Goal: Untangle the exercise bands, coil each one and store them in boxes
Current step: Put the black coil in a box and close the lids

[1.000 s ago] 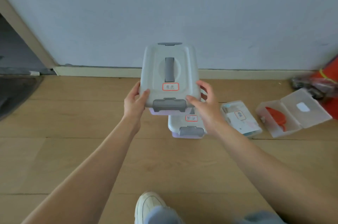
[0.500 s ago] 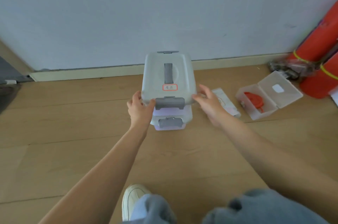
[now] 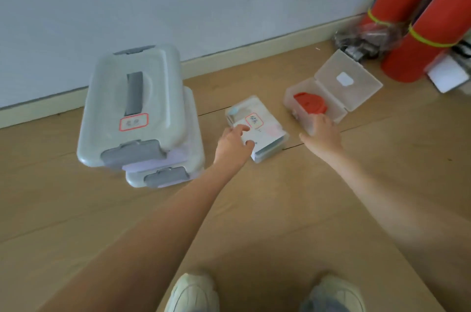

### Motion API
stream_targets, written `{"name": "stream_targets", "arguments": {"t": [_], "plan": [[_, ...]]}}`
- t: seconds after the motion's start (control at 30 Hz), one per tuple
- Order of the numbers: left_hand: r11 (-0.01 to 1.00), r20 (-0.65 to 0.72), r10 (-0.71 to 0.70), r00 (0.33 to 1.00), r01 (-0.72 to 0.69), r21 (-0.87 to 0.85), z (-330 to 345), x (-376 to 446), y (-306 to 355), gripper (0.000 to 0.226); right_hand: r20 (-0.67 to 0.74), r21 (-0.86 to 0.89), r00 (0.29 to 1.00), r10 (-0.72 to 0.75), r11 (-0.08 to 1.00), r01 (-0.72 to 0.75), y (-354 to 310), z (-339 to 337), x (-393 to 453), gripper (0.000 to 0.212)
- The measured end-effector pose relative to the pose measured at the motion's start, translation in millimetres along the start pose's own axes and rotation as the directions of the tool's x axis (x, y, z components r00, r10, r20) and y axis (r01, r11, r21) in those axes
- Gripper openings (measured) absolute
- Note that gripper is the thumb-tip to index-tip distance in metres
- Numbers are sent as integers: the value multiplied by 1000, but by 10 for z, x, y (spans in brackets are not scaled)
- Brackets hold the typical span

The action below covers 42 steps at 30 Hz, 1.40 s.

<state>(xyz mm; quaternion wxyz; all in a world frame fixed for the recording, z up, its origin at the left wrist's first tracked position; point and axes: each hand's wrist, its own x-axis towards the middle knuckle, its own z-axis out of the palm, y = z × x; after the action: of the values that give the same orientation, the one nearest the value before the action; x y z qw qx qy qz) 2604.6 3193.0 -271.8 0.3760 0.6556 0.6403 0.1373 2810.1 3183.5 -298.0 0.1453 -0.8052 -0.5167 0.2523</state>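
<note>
Two grey-lidded storage boxes stand stacked by the wall, the upper box (image 3: pixel 135 108) set askew on the lower box (image 3: pixel 173 176). To their right lies a small clear closed box (image 3: pixel 262 131) with a red-framed label. My left hand (image 3: pixel 233 146) grips its near left corner, fingers on the lid and thumb at the side. Further right an open clear box (image 3: pixel 339 108) holds a coiled red band (image 3: pixel 309 103), its lid (image 3: pixel 348 80) tipped back. My right hand (image 3: pixel 322 133) touches that box's front wall with the thumb spread out.
Red rolled mats (image 3: pixel 418 18) lean in the back right corner beside a crumpled plastic bundle (image 3: pixel 367 36) and a white object (image 3: pixel 446 74). The wall's skirting (image 3: pixel 242 54) runs behind the boxes. My shoes (image 3: pixel 193 294) stand on the wooden floor at the bottom.
Both hands let go of the upper grey box, which now rests on the lower one. They moved right: the left onto the small closed box, the right onto the open box.
</note>
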Motion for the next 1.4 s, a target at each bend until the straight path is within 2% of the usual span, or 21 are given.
{"name": "stream_targets", "arguments": {"t": [0.07,0.13,0.2,0.27,0.4,0.47,0.5,0.53,0.57,0.63,0.7,0.73,0.77,0.83,0.9,0.93,1.0,1.07,1.17,1.27,1.4], "plan": [[997,70,22,997,-27,70,250,337,78,45,-23,-198,1000,11,980,-16,213,91,314,58],[966,159,76,984,-112,232,474,550,119,51,-31,-276,999,31,960,-38,315,181,472,45],[891,270,108,957,-213,400,624,639,91,58,-63,-281,998,-4,960,-14,314,291,470,28],[843,352,81,933,-252,476,718,642,3,68,-37,-225,999,-24,974,15,246,442,276,25],[693,369,174,913,-380,612,644,591,-276,78,25,-205,994,-104,973,107,179,546,-205,15],[621,406,179,896,-423,659,561,538,-372,80,-182,-205,957,-226,960,188,216,346,-255,16],[615,404,184,896,-426,664,536,519,-395,78,-333,-230,900,-282,950,213,235,213,-209,20],[619,394,194,898,-424,661,521,504,-378,74,-447,-282,837,-315,938,202,263,77,-128,26],[633,380,208,901,-420,650,521,494,-332,69,-476,-333,824,-307,930,155,300,-51,-32,35],[678,356,244,902,-421,602,592,485,-181,62,-345,-345,933,-106,938,-21,405,-257,175,60],[757,335,260,906,-406,512,741,453,18,59,-209,-253,969,133,950,-185,487,-382,296,72],[818,311,253,916,-374,437,818,436,105,58,-210,-232,969,132,956,-181,498,-384,311,70],[888,274,228,934,-315,336,881,424,181,57,-243,-227,969,50,968,-107,467,-375,291,64],[990,202,113,973,-127,59,944,409,298,53,-274,-137,948,-160,982,126,343,-310,201,50],[977,176,-28,984,64,-204,956,423,335,54,-106,-67,957,-269,963,263,242,-161,106,40],[960,159,-67,985,107,-258,948,424,324,55,13,-98,967,-253,962,253,220,-49,58,43],[977,108,-31,994,53,-209,927,396,276,53,135,-187,987,-92,975,116,248,178,-5,57],[995,101,68,993,-60,-74,946,360,207,52,112,-149,994,16,989,1,258,332,-25,65],[998,131,63,989,-58,-36,945,396,160,53,50,-102,998,47,994,-42,176,447,39,71],[1000,161,12,987,-10,-8,874,491,154,54,72,-55,993,94,994,-90,97,486,71,86],[999,127,-10,992,15,-38,831,568,293,47,71,-110,995,65,992,-57,214,458,78,88]]}}
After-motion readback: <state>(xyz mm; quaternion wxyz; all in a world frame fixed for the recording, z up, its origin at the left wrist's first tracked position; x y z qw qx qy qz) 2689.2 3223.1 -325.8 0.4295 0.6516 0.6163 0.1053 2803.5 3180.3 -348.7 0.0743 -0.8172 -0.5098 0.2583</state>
